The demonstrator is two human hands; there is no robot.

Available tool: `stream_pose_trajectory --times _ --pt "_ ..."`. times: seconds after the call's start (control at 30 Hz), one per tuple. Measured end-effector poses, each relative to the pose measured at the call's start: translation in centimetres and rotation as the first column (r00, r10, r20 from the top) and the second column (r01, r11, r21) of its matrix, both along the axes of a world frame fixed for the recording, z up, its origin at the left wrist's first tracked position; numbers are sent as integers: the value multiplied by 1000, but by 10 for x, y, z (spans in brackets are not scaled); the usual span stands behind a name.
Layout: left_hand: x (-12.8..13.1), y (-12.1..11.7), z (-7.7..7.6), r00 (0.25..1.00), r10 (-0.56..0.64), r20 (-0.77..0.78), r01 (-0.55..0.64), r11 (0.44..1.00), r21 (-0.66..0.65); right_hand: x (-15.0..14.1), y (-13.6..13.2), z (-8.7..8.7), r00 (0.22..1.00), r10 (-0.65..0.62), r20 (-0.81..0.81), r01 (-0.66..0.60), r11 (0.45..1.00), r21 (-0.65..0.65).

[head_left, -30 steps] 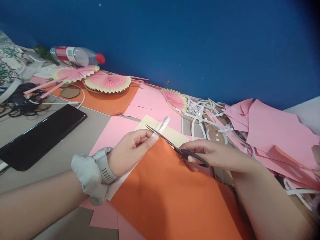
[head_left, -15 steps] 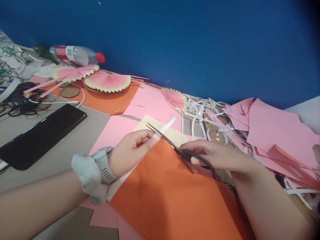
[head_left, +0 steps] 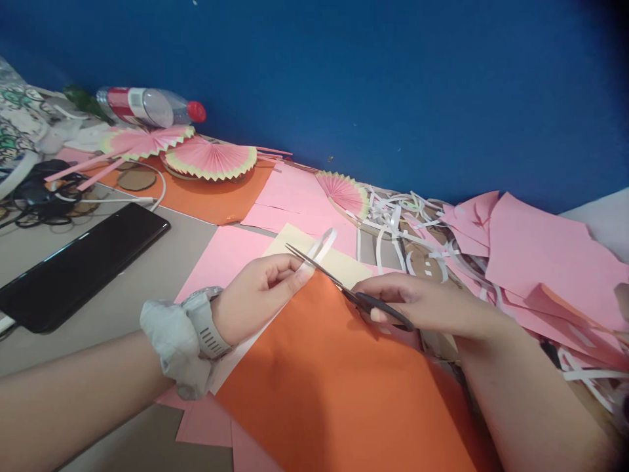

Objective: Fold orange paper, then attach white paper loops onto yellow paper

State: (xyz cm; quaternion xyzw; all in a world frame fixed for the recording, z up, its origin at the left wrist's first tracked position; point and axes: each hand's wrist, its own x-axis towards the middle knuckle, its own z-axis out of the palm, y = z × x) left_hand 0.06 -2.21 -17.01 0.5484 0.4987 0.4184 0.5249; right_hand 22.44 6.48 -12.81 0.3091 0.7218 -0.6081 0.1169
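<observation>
My left hand (head_left: 258, 292) pinches the upper left edge of a large orange paper sheet (head_left: 339, 387) that lies over pink sheets. A thin white strip (head_left: 325, 241) curls up past its fingertips. My right hand (head_left: 422, 305) grips black-handled scissors (head_left: 344, 292). Their blades point up-left along the orange sheet's top edge and reach my left fingertips. A grey watch and a pale wrist wrap (head_left: 184, 341) are on my left wrist.
A black phone (head_left: 81, 265) lies at the left, with cables and a plastic bottle (head_left: 147, 108) behind it. Folded pink paper fans (head_left: 211, 160) rest on orange paper by the blue wall. White paper strips (head_left: 398, 219) and loose pink sheets (head_left: 531, 252) pile up at the right.
The white strip at the scissor tips straightened out half a second ago and now curls into a loop again. Both hands have stayed almost in place.
</observation>
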Motion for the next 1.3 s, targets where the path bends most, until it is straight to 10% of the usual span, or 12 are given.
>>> stream_pose_trajectory --times 1.3 --pt "-1 1 -1 1000 8 -25 -8 1000 11 -7 -8 4 998 -63 3 63 998 23"
